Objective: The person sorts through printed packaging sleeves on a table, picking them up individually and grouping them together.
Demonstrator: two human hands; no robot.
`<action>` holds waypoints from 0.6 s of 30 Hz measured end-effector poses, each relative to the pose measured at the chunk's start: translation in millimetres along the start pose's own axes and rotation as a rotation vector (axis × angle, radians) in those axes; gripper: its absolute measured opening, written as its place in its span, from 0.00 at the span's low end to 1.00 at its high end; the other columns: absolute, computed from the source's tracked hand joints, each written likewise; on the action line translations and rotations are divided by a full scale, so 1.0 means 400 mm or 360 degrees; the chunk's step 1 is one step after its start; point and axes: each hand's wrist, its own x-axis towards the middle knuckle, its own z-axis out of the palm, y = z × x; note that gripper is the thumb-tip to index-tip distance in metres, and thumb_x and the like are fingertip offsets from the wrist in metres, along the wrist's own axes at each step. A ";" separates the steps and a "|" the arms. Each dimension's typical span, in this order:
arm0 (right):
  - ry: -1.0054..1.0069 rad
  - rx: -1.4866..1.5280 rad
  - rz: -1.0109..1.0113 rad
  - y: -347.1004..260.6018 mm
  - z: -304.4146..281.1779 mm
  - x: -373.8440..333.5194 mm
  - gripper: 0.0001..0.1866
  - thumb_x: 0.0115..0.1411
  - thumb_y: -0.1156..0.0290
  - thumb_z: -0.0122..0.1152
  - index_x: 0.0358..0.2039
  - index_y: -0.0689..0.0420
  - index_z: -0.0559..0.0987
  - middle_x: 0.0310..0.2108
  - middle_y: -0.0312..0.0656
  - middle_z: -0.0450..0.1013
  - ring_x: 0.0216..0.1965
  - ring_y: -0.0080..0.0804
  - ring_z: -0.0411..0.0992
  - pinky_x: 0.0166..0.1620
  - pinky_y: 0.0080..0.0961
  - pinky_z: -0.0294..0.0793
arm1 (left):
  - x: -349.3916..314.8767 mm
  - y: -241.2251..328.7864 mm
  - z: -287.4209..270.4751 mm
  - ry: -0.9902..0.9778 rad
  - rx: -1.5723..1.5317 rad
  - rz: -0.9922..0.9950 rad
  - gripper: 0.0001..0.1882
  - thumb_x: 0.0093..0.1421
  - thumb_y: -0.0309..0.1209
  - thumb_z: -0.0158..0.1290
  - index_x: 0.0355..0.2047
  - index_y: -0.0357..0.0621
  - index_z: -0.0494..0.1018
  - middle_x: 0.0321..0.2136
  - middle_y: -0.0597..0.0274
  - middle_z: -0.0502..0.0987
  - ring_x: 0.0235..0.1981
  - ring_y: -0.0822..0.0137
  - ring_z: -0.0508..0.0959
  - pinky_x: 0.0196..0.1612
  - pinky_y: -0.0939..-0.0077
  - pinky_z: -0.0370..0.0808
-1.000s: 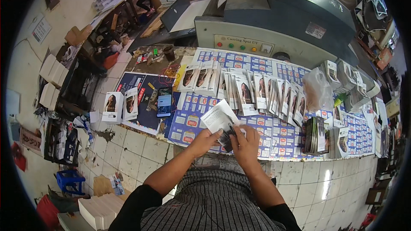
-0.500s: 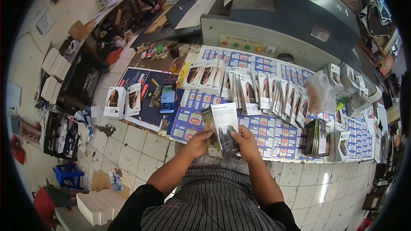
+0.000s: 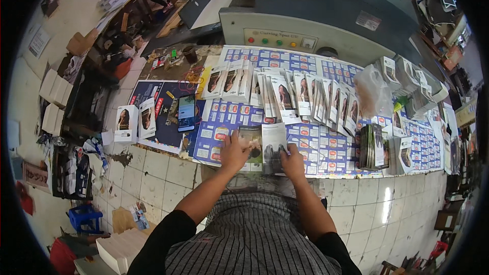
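An opened folded leaflet (image 3: pixel 273 142), with a dark picture and white printed panel, lies on the blue printed sheets at the table's front edge. My left hand (image 3: pixel 234 154) rests on its left part, fingers stretched forward and thumb reaching across the picture. At the right edge, my right hand (image 3: pixel 292 162) pinches the paper between thumb and fingers. Beyond my hands, several white leaflets with a portrait (image 3: pixel 283 97) lie overlapping in a row. A stack of dark leaflets (image 3: pixel 372 147) stands to the right, its pieces on edge.
A phone (image 3: pixel 186 113) lies on a dark poster at left, near two small white leaflet piles (image 3: pixel 125 125). A clear plastic bag (image 3: pixel 374 91) and more stacks (image 3: pixel 407 74) stand at right. Behind the table is a large grey machine (image 3: pixel 305 25). A blue stool (image 3: pixel 85 219) stands lower left.
Both hands have lowered the leaflet from the air onto the table and opened it out flatter. My left hand has moved from gripping its edge to lying over it.
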 end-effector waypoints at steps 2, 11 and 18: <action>-0.0008 -0.0053 0.0018 -0.032 0.003 -0.005 0.15 0.60 0.70 0.63 0.44 0.63 0.74 0.38 0.61 0.78 0.41 0.60 0.77 0.42 0.44 0.75 | 0.010 0.008 0.000 0.0223 0.0532 0.0511 0.31 0.62 0.37 0.55 0.65 0.46 0.62 0.65 0.46 0.63 0.66 0.53 0.64 0.63 0.50 0.62; -0.0305 0.0464 -0.0082 -0.101 -0.028 -0.008 0.21 0.64 0.73 0.56 0.58 0.61 0.71 0.45 0.53 0.79 0.39 0.46 0.79 0.41 0.36 0.76 | 0.049 -0.088 0.069 -0.0243 0.0899 0.1102 0.35 0.68 0.55 0.43 0.70 0.56 0.55 0.72 0.61 0.53 0.73 0.56 0.48 0.73 0.50 0.41; -0.0630 0.0048 -0.0084 0.014 0.008 0.042 0.20 0.66 0.68 0.57 0.57 0.60 0.74 0.55 0.51 0.73 0.50 0.45 0.75 0.53 0.33 0.73 | 0.048 -0.053 0.052 -0.0274 0.0768 0.1087 0.36 0.65 0.54 0.48 0.69 0.53 0.58 0.71 0.58 0.53 0.73 0.56 0.48 0.72 0.48 0.41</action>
